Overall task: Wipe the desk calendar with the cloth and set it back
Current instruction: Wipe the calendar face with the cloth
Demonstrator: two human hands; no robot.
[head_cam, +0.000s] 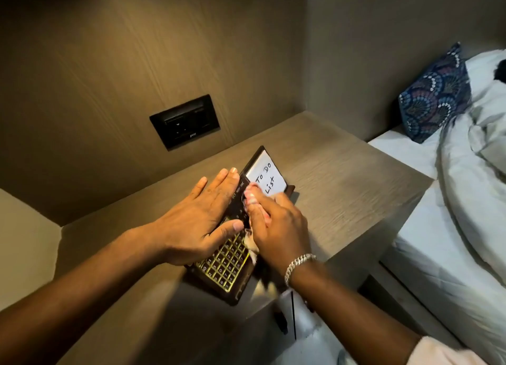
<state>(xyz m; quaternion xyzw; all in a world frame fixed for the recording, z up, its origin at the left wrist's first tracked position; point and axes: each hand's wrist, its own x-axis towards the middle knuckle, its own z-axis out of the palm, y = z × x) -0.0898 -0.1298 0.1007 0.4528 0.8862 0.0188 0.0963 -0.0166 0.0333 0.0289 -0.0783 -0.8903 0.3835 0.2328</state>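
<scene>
A dark brown desk calendar (223, 268) lies on the bedside table (342, 189), its gold number grid facing up and a white "To Do List" notepad (267, 179) at its far end. My left hand (197, 216) lies flat with fingers spread on the calendar's left side, the thumb across its face. My right hand (276, 227), with a silver bracelet on the wrist, is closed around a pale cloth (250, 244) and presses it onto the middle of the calendar. Most of the cloth is hidden under the fingers.
A black socket plate (184, 121) is set in the wood wall panel behind the table. To the right stands a bed (438, 227) with white sheets and a blue patterned cushion (435, 99). The table's front edge drops off just below the calendar.
</scene>
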